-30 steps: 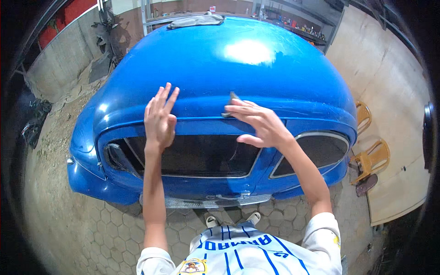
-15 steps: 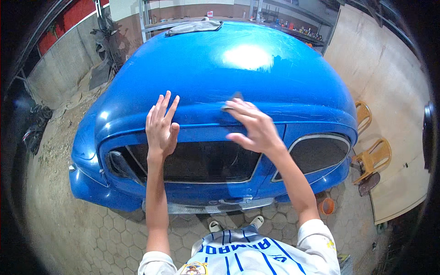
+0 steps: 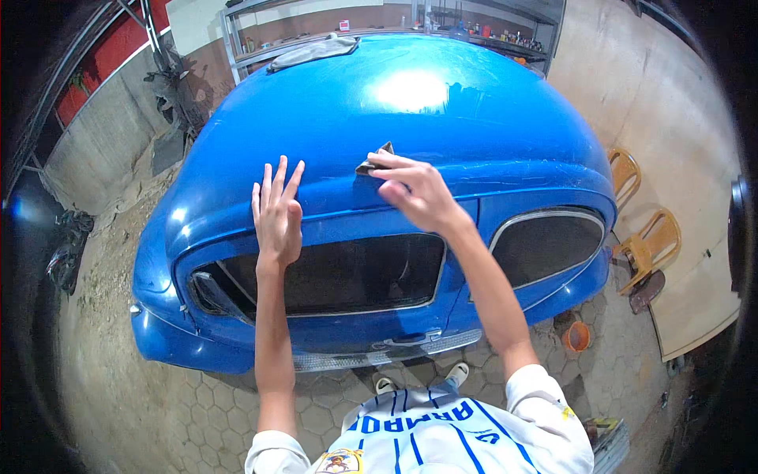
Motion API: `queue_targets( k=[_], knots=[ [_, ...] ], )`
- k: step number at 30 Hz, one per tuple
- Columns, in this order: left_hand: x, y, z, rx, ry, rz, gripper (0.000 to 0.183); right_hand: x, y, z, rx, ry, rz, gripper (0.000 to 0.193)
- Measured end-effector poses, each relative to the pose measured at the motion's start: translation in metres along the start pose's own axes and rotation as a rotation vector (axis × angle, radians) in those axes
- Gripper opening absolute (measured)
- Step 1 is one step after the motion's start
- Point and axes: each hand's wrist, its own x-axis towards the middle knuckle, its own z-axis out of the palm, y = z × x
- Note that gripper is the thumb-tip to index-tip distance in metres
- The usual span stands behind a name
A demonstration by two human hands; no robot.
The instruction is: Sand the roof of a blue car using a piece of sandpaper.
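A blue rounded car (image 3: 316, 142) stands side-on before me, its roof at chest height. My right hand (image 3: 414, 186) presses a small dark folded piece of sandpaper (image 3: 366, 167) to the roof just above the gutter edge. Its corner sticks up beyond my fingers; the rest is under them. Pale scratch marks run over the paint around it. To the left, my left hand (image 3: 278, 217) is stretched out with fingers spread, at the roof edge above the side window (image 3: 363, 272), and holds nothing.
A grey cloth (image 3: 316, 52) lies on the far side of the roof. Behind stand metal shelves (image 3: 505, 39) with bottles and cans. At right are tan plastic chairs (image 3: 651, 241), an orange bucket (image 3: 577, 336) and a pale board wall (image 3: 671, 158). Hexagonal paving (image 3: 213, 411) lies underfoot.
My right hand has slid a little left and up along the roof with the sandpaper, whose folded shape now shows more plainly. My left hand stays nearly in place. The view has shifted slightly.
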Motion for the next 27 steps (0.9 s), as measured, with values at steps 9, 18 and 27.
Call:
queue_targets(
  k=[9, 18, 27],
  knots=[
    [0.04, 0.062, 0.042, 0.018, 0.074, 0.131, 0.064, -0.005, 0.032, -0.037, 0.225, 0.206, -0.024, 0.058],
    [0.063, 0.063, 0.047, -0.518, 0.074, 0.168, 0.028, -0.003, 0.03, -0.035, 0.125, 0.285, -0.024, 0.038],
    [0.074, -0.003, 0.014, -0.212, 0.293, -0.019, 0.025, -0.002, 0.029, -0.033, 0.139, 0.297, -0.049, 0.028]
  ],
)
